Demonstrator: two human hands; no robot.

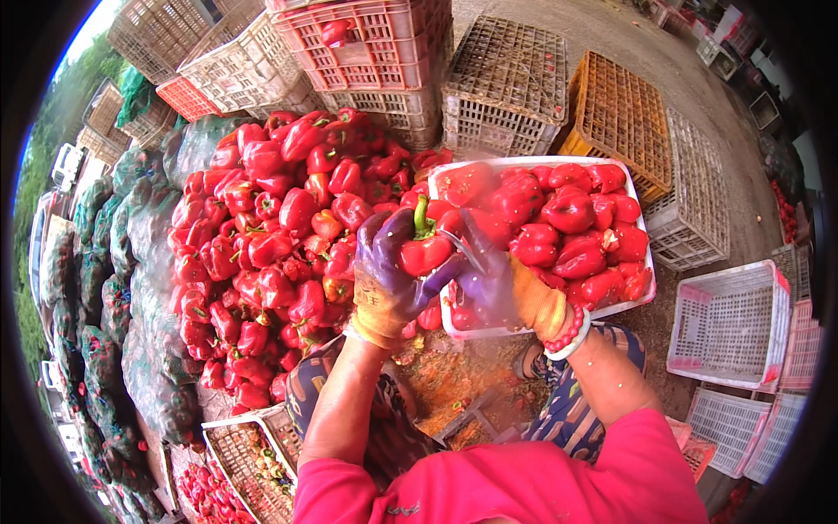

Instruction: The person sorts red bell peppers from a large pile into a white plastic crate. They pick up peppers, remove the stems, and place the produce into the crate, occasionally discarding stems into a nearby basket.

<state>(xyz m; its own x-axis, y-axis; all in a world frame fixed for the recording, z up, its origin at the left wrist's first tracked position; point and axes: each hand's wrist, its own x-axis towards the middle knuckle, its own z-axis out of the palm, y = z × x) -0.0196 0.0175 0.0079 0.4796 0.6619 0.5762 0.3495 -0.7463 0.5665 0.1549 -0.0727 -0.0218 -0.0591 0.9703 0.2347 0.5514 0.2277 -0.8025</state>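
Observation:
My left hand (387,268), in a purple and yellow glove, grips a red bell pepper (425,254) whose green stem points up. In a matching glove, my right hand (481,268) holds a thin curved metal blade (463,247) beside the pepper; its handle is hidden by the fingers. Behind and below the right hand, a white plastic crate (645,249) is filled with red peppers, their upper sides without visible stems. A large heap of red bell peppers (275,249), several with green stems, lies to the left of my hands.
Stacked plastic crates (366,59) stand beyond the heap, with an orange crate (619,118) further right. Filled mesh sacks (154,295) line the left side. A white and pink crate (730,324) sits at right. Pepper scraps (452,373) litter the ground between my legs. A crate with stem scraps (245,458) is lower left.

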